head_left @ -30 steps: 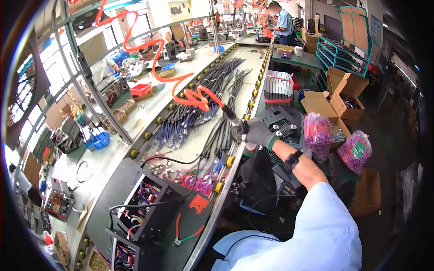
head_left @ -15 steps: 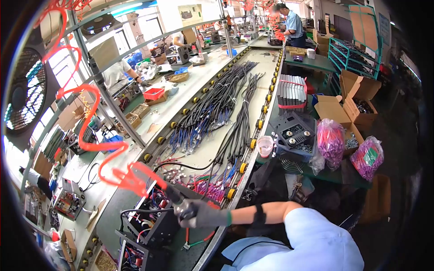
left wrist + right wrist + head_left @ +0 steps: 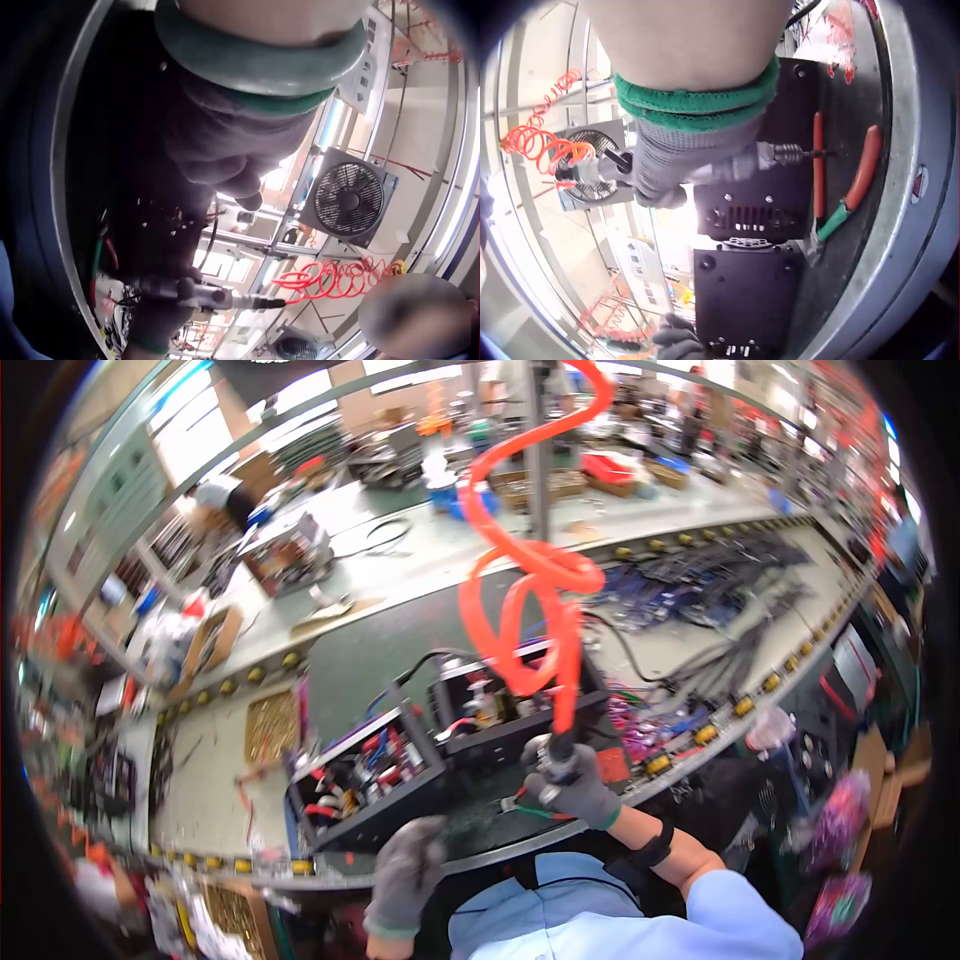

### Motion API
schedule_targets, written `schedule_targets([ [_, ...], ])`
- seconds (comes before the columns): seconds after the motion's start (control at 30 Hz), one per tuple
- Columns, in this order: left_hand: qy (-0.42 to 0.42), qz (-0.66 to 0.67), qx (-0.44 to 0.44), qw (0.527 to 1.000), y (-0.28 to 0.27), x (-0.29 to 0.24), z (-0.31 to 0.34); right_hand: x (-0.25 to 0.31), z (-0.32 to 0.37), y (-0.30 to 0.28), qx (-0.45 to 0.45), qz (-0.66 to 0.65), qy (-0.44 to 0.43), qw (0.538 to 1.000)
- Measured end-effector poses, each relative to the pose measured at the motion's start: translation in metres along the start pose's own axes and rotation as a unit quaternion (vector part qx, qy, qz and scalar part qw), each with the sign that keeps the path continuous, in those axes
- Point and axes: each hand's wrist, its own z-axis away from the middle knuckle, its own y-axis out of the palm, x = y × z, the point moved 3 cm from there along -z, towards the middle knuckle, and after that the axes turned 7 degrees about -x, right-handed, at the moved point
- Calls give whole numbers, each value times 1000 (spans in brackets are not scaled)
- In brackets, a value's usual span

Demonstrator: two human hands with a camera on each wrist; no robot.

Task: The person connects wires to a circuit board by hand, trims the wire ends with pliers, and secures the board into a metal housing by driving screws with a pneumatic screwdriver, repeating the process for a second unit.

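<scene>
My gloved right hand (image 3: 585, 795) grips an air screwdriver (image 3: 742, 166), whose orange coiled hose (image 3: 487, 510) rises from its top end. In the right wrist view the bit points down beside a black metal case, over red-and-green-handled pliers (image 3: 867, 165). Two open black cases full of wiring, a left case (image 3: 425, 792) and a right case (image 3: 500, 748), sit on the dark board in front of me. Nearer my body, the gloved left hand (image 3: 408, 870) hovers by the bench edge with loosely bent fingers and nothing in them.
Bundles of black cables (image 3: 735, 645) and coloured wires (image 3: 645, 730) lie on the line to the right. A tray of small brass-coloured parts (image 3: 270, 725) is at the left. Yellow rollers (image 3: 705, 735) edge the line. Pink bags (image 3: 843, 810) and cartons stand at right.
The head view has swung left. My right hand has brought the screwdriver from the far right side of the line back to the black cases. The left hand has come into view.
</scene>
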Motion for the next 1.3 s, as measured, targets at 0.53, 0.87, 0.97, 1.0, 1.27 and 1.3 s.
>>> schedule_targets([
  [0.53, -86, 343, 43, 935, 37, 8, -24, 117, -34, 100, 27, -388, -40, 921],
  [0.87, 73, 234, -22, 969, 38, 6, -32, 114, -26, 116, -123, -380, -72, 914],
  [0.97, -47, 249, -56, 966, 40, -15, -26, 109, -35, 115, -95, -368, -66, 923],
  [1.0, -123, 285, -70, 948, 37, -20, -25, 112, -44, 114, -53, -397, -65, 914],
  [1.27, 213, -224, -268, 913, -87, -130, -12, 138, -63, 82, -88, -362, -98, 923],
  [1.3, 223, -283, -298, 884, -118, -131, -33, 136, -61, 85, -80, -364, -92, 924],
])
